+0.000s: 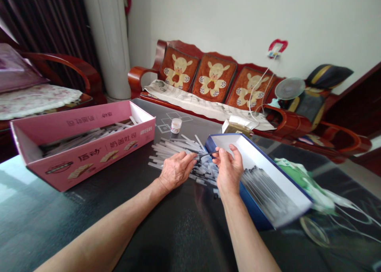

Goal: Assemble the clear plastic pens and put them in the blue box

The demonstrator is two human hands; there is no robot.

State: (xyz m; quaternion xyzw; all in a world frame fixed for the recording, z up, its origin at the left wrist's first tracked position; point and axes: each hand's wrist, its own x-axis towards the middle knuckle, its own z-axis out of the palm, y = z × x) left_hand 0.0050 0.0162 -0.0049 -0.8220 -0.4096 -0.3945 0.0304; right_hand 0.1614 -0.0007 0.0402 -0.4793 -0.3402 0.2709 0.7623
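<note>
Left hand [175,170]: narrow pinch on a thin stick [206,155], dark at one end
Right hand [228,169]: fingertips [216,153] narrow at the stick's far end; contact unclear
Stick location: between hands, above loose white plastic sticks [175,151]
Right side: blue-edged white box [268,161], sticks inside
Left side: pink cardboard box [98,157], sticks inside
Surface: dark glass table [178,232]

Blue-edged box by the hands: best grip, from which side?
Pinch the blue-edged box at its right-hand end rim, coming from the right, fingers straddling the thin wall. Its other end sits by the right hand, and thin sticks fill the middle.
</note>
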